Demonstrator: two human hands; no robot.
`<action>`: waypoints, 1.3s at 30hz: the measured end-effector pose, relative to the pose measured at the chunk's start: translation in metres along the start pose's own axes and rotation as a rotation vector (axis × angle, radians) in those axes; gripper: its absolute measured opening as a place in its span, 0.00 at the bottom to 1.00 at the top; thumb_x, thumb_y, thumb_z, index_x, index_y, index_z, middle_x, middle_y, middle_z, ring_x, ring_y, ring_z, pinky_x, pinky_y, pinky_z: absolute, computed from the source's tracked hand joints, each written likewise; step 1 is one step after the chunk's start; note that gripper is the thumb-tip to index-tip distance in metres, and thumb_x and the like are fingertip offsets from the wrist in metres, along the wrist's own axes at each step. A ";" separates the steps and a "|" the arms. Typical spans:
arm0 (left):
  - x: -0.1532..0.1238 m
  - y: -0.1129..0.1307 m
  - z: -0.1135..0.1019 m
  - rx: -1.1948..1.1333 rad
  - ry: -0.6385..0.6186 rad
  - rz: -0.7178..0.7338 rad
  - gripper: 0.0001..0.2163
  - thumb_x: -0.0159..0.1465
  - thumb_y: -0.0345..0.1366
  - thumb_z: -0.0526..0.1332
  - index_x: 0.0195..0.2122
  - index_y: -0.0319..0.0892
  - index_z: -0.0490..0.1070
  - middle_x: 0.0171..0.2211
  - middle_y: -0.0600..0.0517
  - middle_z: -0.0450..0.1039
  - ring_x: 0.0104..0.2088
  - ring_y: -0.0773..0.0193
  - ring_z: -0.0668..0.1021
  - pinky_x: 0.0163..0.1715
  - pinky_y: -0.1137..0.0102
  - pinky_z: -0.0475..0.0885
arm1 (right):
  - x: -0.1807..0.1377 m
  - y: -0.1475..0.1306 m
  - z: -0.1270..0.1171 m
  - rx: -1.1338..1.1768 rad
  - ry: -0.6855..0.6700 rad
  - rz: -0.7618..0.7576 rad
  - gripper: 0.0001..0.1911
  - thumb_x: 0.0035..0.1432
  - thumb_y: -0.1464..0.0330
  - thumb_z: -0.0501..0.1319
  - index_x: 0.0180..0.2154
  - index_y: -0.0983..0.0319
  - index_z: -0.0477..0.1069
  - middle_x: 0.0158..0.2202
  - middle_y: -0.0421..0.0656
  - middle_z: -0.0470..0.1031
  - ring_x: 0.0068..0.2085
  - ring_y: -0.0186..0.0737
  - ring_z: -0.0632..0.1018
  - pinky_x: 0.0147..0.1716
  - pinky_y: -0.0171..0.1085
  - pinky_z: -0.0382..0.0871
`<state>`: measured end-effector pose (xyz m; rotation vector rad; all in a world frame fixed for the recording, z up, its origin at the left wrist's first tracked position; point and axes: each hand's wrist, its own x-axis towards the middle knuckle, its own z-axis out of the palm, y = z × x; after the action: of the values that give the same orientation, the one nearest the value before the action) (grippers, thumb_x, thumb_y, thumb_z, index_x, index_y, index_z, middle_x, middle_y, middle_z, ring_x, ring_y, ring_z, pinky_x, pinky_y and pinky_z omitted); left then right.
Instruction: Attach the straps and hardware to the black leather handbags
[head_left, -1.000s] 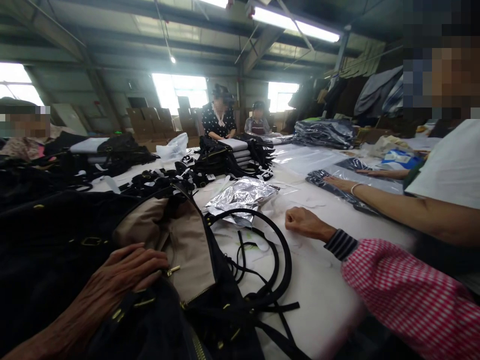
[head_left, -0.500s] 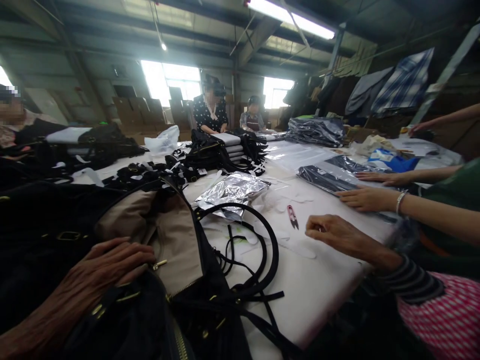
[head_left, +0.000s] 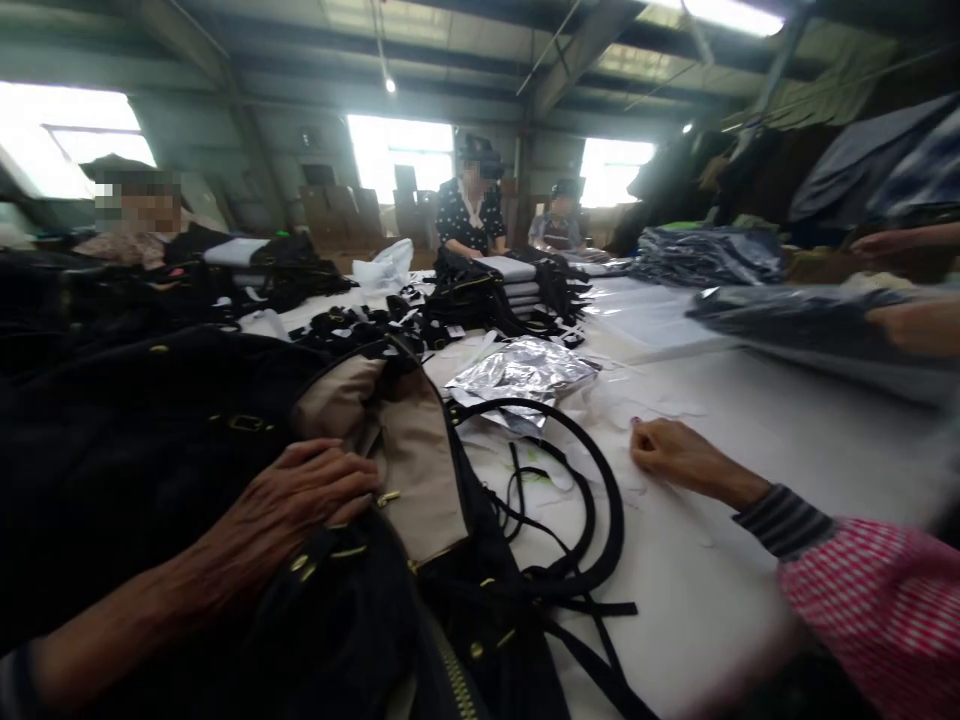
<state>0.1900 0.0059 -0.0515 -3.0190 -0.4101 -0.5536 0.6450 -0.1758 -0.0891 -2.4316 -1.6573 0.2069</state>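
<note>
A black handbag (head_left: 172, 430) with gold zips lies before me, its mouth gaping on a beige lining (head_left: 424, 465). Across the edge of that mouth rests my left hand (head_left: 315, 485), fingers stretched out together over the fabric; their tips lie near a small gold zip pull (head_left: 388, 497). The bag's round black handles (head_left: 616, 490) and loose straps spread over the white table. To their right, my right hand (head_left: 679, 455) is closed above the table. A bit of pink thread snips (head_left: 636, 423) pokes out at its fingertips; most of the snips are hidden.
A crumpled silver plastic bag (head_left: 525, 372) lies beyond the handles. Farther back are a stack of black bags (head_left: 480, 290), scattered black pieces (head_left: 367, 325) and wrapped packs (head_left: 705, 255). Co-workers sit across the table. At right, a co-worker's hand (head_left: 919, 325) holds a dark wrapped pack (head_left: 810, 320).
My right hand has taken hold of the pink snips that lay on the table. My left hand stays on the bag. The view has turned right. The co-worker's wrapped pack has been lifted.
</note>
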 end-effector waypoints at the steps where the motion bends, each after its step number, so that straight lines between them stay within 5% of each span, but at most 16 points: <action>1: 0.001 0.006 -0.004 -0.009 -0.046 0.034 0.20 0.74 0.38 0.42 0.40 0.48 0.75 0.41 0.57 0.79 0.42 0.65 0.77 0.57 0.67 0.62 | 0.000 0.001 -0.003 0.077 0.020 0.017 0.09 0.55 0.69 0.58 0.23 0.60 0.67 0.25 0.45 0.74 0.27 0.39 0.73 0.29 0.40 0.61; 3: 0.004 0.012 -0.007 -0.005 -0.094 0.026 0.20 0.76 0.38 0.41 0.41 0.45 0.74 0.42 0.54 0.78 0.43 0.64 0.76 0.56 0.65 0.61 | -0.001 -0.001 -0.012 0.300 0.046 0.105 0.11 0.57 0.63 0.58 0.24 0.59 0.71 0.22 0.47 0.73 0.21 0.37 0.70 0.24 0.41 0.61; 5: 0.003 0.010 -0.003 0.013 -0.116 0.003 0.19 0.76 0.39 0.43 0.41 0.44 0.74 0.42 0.53 0.77 0.44 0.63 0.75 0.57 0.63 0.59 | -0.002 -0.014 -0.024 0.548 0.053 0.026 0.16 0.56 0.54 0.61 0.26 0.58 0.73 0.19 0.46 0.70 0.18 0.35 0.69 0.19 0.39 0.59; 8: 0.000 0.005 0.003 0.035 -0.191 -0.035 0.17 0.77 0.40 0.46 0.42 0.43 0.73 0.43 0.52 0.75 0.46 0.62 0.73 0.59 0.61 0.55 | -0.007 -0.062 -0.043 0.695 0.049 -0.130 0.20 0.52 0.47 0.66 0.27 0.57 0.75 0.15 0.43 0.67 0.15 0.35 0.66 0.12 0.35 0.54; 10: -0.001 0.005 0.003 0.042 -0.207 -0.049 0.17 0.77 0.40 0.45 0.41 0.43 0.72 0.43 0.52 0.74 0.46 0.63 0.73 0.59 0.61 0.54 | -0.011 -0.108 -0.045 0.705 -0.060 -0.220 0.15 0.57 0.53 0.65 0.31 0.59 0.75 0.18 0.43 0.71 0.17 0.34 0.69 0.13 0.32 0.54; 14: 0.004 0.009 -0.003 0.044 -0.271 -0.041 0.17 0.77 0.39 0.44 0.38 0.43 0.71 0.37 0.54 0.72 0.40 0.63 0.72 0.50 0.62 0.57 | -0.005 -0.193 -0.012 0.789 -0.284 -0.409 0.08 0.56 0.66 0.62 0.36 0.63 0.74 0.20 0.40 0.76 0.19 0.33 0.74 0.17 0.28 0.58; 17: 0.013 0.010 -0.006 0.029 -0.323 -0.093 0.18 0.77 0.45 0.46 0.37 0.45 0.72 0.34 0.55 0.70 0.36 0.64 0.72 0.43 0.64 0.57 | 0.006 -0.225 0.032 0.854 -0.336 -0.428 0.05 0.54 0.71 0.59 0.33 0.64 0.73 0.18 0.39 0.75 0.18 0.31 0.73 0.17 0.27 0.58; 21: 0.027 0.013 -0.006 -0.004 -0.408 -0.285 0.17 0.69 0.53 0.58 0.38 0.44 0.73 0.38 0.56 0.71 0.37 0.63 0.72 0.40 0.66 0.57 | 0.015 -0.232 0.071 1.011 -0.369 -0.327 0.04 0.50 0.72 0.58 0.32 0.63 0.69 0.17 0.37 0.75 0.17 0.32 0.73 0.17 0.26 0.58; 25: 0.035 0.018 -0.003 -0.052 -0.478 -0.401 0.13 0.65 0.49 0.65 0.40 0.45 0.73 0.39 0.56 0.73 0.40 0.60 0.73 0.41 0.66 0.58 | 0.014 -0.225 0.069 1.082 -0.442 -0.292 0.03 0.51 0.70 0.59 0.31 0.63 0.68 0.17 0.37 0.74 0.15 0.29 0.70 0.15 0.26 0.55; 33: 0.037 0.020 0.009 -0.056 -0.418 -0.477 0.11 0.66 0.47 0.63 0.36 0.45 0.71 0.35 0.56 0.73 0.39 0.59 0.73 0.40 0.66 0.59 | 0.004 -0.213 0.060 1.082 -0.418 -0.332 0.04 0.48 0.73 0.58 0.30 0.63 0.68 0.22 0.37 0.75 0.18 0.29 0.74 0.17 0.26 0.55; 39: 0.028 0.014 0.022 0.007 -0.360 -0.455 0.10 0.68 0.42 0.54 0.33 0.44 0.69 0.34 0.55 0.73 0.33 0.61 0.72 0.37 0.65 0.59 | -0.002 -0.201 0.048 1.030 -0.249 -0.367 0.03 0.49 0.75 0.58 0.30 0.63 0.68 0.19 0.34 0.70 0.19 0.30 0.75 0.17 0.26 0.59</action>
<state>0.2270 0.0012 -0.0618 -3.0152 -1.1280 -0.0101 0.4518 -0.1027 -0.0885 -1.3548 -1.4823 1.0306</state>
